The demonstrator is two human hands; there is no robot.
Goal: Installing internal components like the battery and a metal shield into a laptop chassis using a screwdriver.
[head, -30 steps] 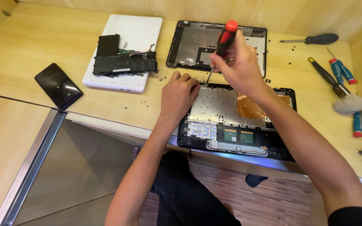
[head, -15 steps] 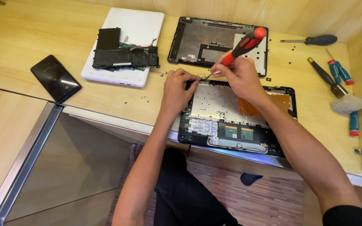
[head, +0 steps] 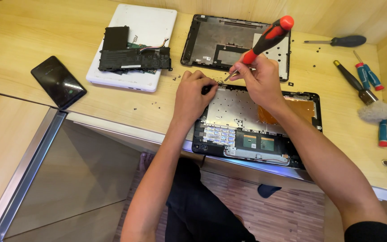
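Screwdriver [head: 267, 40] gripped in right hand [head: 258, 80] fingers, tilted, tip at top edge of opened laptop base [head: 256, 125] on desk [head: 32, 36]. Left hand [head: 193, 92] fingers pinched closed beside tip.

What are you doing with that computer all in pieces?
A person works on an opened laptop base lying on a wooden desk. The right hand holds a red and black screwdriver, tip down at the base's top left corner, where the left hand pinches something small. The removed bottom cover, a battery and loose screws lie nearby.
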